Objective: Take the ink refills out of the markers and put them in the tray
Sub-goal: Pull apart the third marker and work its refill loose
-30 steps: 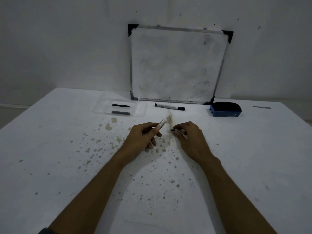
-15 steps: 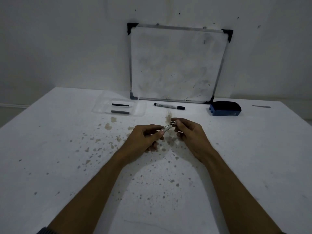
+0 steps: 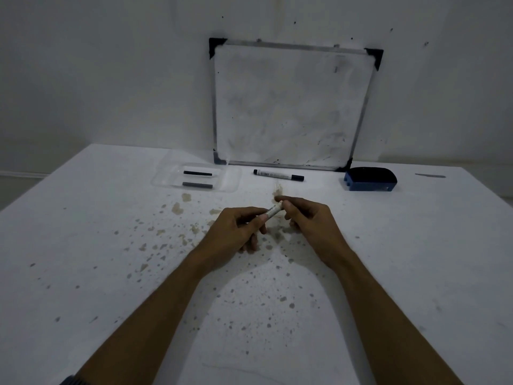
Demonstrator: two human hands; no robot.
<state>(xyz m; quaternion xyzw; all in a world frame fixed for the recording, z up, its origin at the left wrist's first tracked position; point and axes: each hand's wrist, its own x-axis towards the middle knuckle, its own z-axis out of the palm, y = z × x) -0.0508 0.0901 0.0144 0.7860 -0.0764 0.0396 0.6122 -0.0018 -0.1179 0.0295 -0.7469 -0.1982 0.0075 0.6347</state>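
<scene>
While the left hand grips a white cylindrical marker barrel, right-hand fingers pinch its far end above the stained white surface. Two dark ink refills lie in the clear plastic tray beyond.

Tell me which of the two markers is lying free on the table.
The capped marker lying below the whiteboard, right of the tray. The other marker is held off the table between the left hand and right hand.
</scene>
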